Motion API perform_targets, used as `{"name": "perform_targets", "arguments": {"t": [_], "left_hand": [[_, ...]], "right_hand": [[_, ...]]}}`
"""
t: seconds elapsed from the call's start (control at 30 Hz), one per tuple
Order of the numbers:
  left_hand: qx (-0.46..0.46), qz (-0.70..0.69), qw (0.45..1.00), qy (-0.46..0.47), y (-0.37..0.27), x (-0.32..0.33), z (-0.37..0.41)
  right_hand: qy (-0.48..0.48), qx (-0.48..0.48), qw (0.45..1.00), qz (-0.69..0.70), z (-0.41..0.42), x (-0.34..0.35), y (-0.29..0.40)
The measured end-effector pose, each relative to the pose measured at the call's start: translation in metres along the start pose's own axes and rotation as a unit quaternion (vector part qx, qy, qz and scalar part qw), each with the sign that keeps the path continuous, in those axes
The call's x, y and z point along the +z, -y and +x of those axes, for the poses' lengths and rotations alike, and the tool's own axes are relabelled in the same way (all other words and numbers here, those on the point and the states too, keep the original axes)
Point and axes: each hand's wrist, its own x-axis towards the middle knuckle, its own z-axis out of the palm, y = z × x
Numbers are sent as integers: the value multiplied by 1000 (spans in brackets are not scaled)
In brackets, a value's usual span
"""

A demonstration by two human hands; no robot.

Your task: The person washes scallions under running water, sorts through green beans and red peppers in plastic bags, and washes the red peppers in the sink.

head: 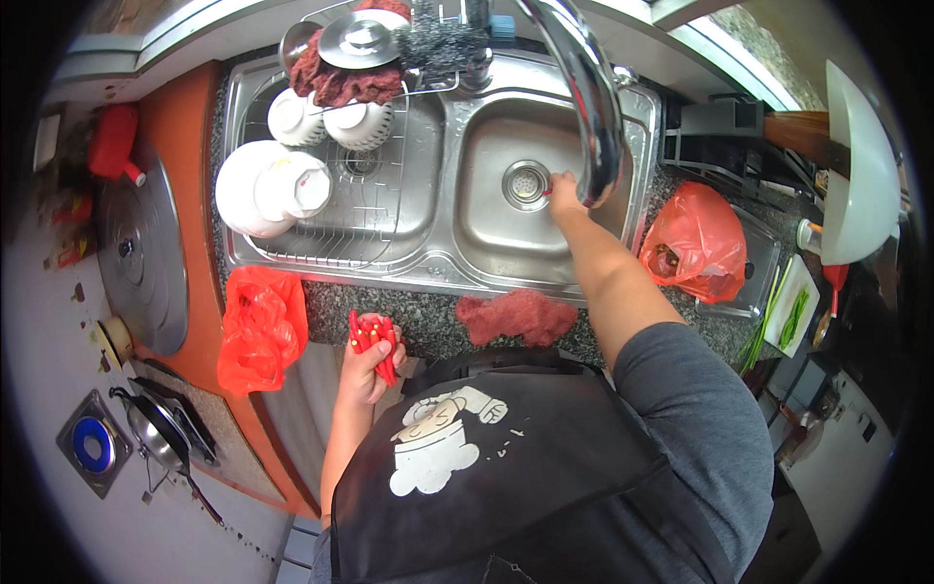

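Observation:
A bunch of red chili peppers is clasped in my left hand, thumb across them, above the granite counter's front edge. My right hand reaches down into the right basin of the stainless steel sink, just right of the drain strainer. A small red tip, apparently of a chili, shows at its fingertips; the rest is hidden by the fingers. Pale bits lie in the strainer. The chrome faucet arches over the basin, close to my right wrist.
White bowls and dishes stand on a wire rack in the left basin. Red plastic bags lie at left and right of the sink. A reddish cloth rests on the counter edge. Cut greens lie on a white board.

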Motion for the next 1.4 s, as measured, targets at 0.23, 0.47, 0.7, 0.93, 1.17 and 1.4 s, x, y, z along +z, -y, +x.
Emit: {"name": "perform_targets", "arguments": {"t": [0.23,0.47,0.7,0.93,1.17,1.4], "left_hand": [[28,-28,999,2,6,10,5],[32,44,997,54,-10,48,18],[20,106,993,57,-13,101,113],[-128,139,946,263,27,184,198],[-113,108,934,320,59,223,190],[-97,317,923,195,42,231,195]], "right_hand": [[-228,-439,831,256,-58,-103,193],[-57,-443,846,292,-67,-116,293],[59,-237,824,510,-126,-149,168],[101,-103,832,536,-157,-226,106],[-59,-170,848,499,-137,-200,99],[149,-55,640,751,-127,-176,122]]}}
